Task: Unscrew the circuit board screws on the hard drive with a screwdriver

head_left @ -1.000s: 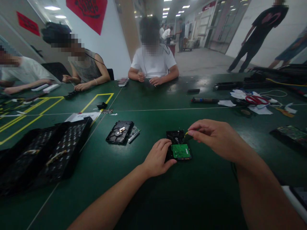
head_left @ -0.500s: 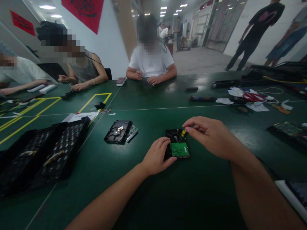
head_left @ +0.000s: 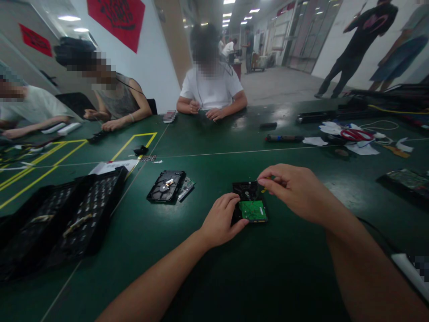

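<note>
A hard drive (head_left: pixel 246 192) with a green circuit board (head_left: pixel 254 211) lies on the green table in front of me, board side up. My left hand (head_left: pixel 224 220) grips its left side, fingers on the far part of that edge and the thumb at the near edge. Above the drive's far right corner, my right hand (head_left: pixel 279 181) pinches a small yellow tool (head_left: pixel 263 190); most of it is hidden by the fingers, so its exact kind is unclear. Left of these lies a second hard drive (head_left: pixel 166 186), with a loose circuit board (head_left: pixel 186 189) against its right side.
A black tray case (head_left: pixel 87 239) holding small parts stands at the left. Gloves and a red cable (head_left: pixel 357 135), a dark cylindrical tool (head_left: pixel 284 138) and another circuit-board unit (head_left: pixel 404 184) lie to the right. Across the table a co-worker (head_left: pixel 212 91) sits with both hands together.
The yellow tool shows less beneath my right fingers and has turned or shifted slightly. My left hand stays on the hard drive. The whole view has shifted a little.
</note>
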Demonstrator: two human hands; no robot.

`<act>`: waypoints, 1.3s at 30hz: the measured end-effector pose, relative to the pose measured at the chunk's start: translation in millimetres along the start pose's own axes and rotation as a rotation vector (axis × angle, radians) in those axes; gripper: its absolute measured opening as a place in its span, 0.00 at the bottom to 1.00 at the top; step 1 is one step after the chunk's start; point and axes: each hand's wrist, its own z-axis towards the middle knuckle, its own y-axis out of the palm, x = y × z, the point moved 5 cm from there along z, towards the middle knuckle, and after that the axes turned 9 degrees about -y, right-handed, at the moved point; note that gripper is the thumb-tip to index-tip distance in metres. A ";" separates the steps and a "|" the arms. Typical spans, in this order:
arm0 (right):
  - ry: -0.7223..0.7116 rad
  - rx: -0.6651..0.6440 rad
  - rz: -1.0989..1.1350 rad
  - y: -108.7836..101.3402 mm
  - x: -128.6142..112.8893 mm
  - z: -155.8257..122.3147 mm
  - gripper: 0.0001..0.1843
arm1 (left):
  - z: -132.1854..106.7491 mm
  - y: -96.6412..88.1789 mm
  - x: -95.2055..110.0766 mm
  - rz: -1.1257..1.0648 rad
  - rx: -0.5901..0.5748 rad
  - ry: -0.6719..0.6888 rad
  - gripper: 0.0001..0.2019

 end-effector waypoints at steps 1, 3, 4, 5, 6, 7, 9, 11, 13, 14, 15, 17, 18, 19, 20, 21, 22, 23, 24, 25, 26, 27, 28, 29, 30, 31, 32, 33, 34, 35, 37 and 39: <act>0.010 -0.003 0.007 0.3 0.4 -0.1 0.10 | 0.1 -0.1 0.0 -0.001 0.001 -0.002 0.31; 0.049 0.005 0.025 0.5 2.2 -0.7 0.10 | 0.3 -0.4 0.1 -0.003 0.003 -0.003 0.31; 0.071 0.011 0.029 0.5 3.2 -1.0 0.10 | 0.4 -0.6 0.4 -0.004 0.005 -0.002 0.31; 0.088 0.016 0.028 0.5 4.0 -1.4 0.10 | 0.5 -0.9 0.7 -0.005 0.006 0.000 0.30; 0.097 0.019 0.025 0.6 4.5 -1.7 0.10 | 0.5 -1.2 1.1 -0.006 0.008 0.003 0.30; 0.098 0.020 0.019 0.8 4.6 -1.9 0.10 | 0.5 -1.5 1.4 -0.007 0.011 0.005 0.30; 0.071 0.021 0.011 1.2 3.9 -2.0 0.09 | 0.5 -1.9 1.7 -0.008 0.013 0.006 0.30; 0.026 0.030 0.005 1.0 2.6 -1.8 0.09 | 0.3 -2.0 1.7 -0.008 0.012 0.008 0.30; -0.014 0.036 -0.001 0.7 1.3 -1.4 0.08 | 0.2 -1.9 1.8 -0.008 0.012 0.012 0.30; -0.027 0.033 0.001 0.6 0.7 -1.1 0.09 | 0.2 -2.0 1.8 -0.008 0.014 0.013 0.30; -0.035 0.028 0.005 0.6 0.2 -0.9 0.09 | 0.2 -2.0 1.8 -0.008 0.016 0.012 0.30; -0.036 0.019 0.017 0.3 -0.6 -0.4 0.10 | 0.3 -1.8 1.9 -0.006 0.015 0.009 0.30; -0.029 0.017 0.025 0.2 -0.7 -0.3 0.10 | 0.3 -1.7 1.9 -0.005 0.012 0.007 0.30; -0.017 0.017 0.034 0.1 -0.6 -0.3 0.09 | 0.3 -1.5 2.0 -0.004 0.008 0.004 0.30; 0.001 0.019 0.044 0.1 -0.1 -0.4 0.09 | 0.3 -1.3 1.9 -0.005 0.005 0.001 0.30; 0.024 0.021 0.054 0.4 0.7 -0.6 0.09 | 0.3 -1.2 1.7 -0.007 0.003 -0.002 0.30; 0.049 0.021 0.061 1.0 1.7 -0.8 0.10 | 0.3 -1.1 1.6 -0.008 0.002 -0.002 0.30; 0.074 0.023 0.066 1.6 2.9 -1.2 0.10 | 0.3 -0.9 1.4 -0.010 0.002 -0.002 0.30; 0.097 0.026 0.067 2.3 4.0 -1.5 0.10 | 0.3 -0.7 1.1 -0.010 0.001 -0.002 0.30; 0.114 0.029 0.066 2.9 5.0 -1.8 0.09 | 0.4 -0.4 0.9 -0.010 0.002 -0.002 0.30; 0.121 0.030 0.065 3.5 5.7 -2.0 0.09 | 0.4 -0.3 0.6 -0.009 0.003 -0.003 0.30; 0.116 0.032 0.063 4.0 6.0 -2.1 0.09 | 0.5 -0.1 0.4 -0.009 0.003 -0.005 0.30; 0.098 0.032 0.058 4.2 5.8 -2.1 0.09 | 0.5 0.0 0.2 -0.009 0.004 -0.006 0.31; 0.070 0.031 0.051 4.3 5.4 -2.0 0.08 | 0.5 0.0 0.3 -0.009 0.003 -0.006 0.31; 0.040 0.028 0.043 4.5 4.8 -2.0 0.08 | 0.4 -0.1 0.5 -0.009 0.001 -0.005 0.31; 0.013 0.022 0.040 4.8 4.5 -2.2 0.09 | 0.3 -0.2 0.8 -0.009 -0.001 -0.003 0.30; -0.004 0.019 0.043 5.0 4.6 -2.4 0.10 | 0.2 -0.4 1.1 -0.009 -0.005 -0.001 0.30; -0.008 0.014 0.052 5.5 5.1 -2.8 0.11 | 0.1 -0.8 1.5 -0.008 -0.006 0.000 0.30; -0.003 0.010 0.065 5.9 5.8 -3.2 0.11 | -0.1 -1.2 1.8 -0.009 -0.005 0.001 0.30; 0.005 0.011 0.076 6.1 6.3 -3.5 0.12 | -0.2 -1.7 2.1 -0.010 -0.003 0.004 0.31; 0.007 0.025 0.078 5.2 5.3 -3.5 0.12 | -0.5 -2.5 2.6 -0.013 -0.001 0.009 0.31; -0.017 0.020 0.056 4.2 2.0 -2.6 0.11 | -0.7 -2.9 2.8 -0.018 -0.003 0.013 0.31</act>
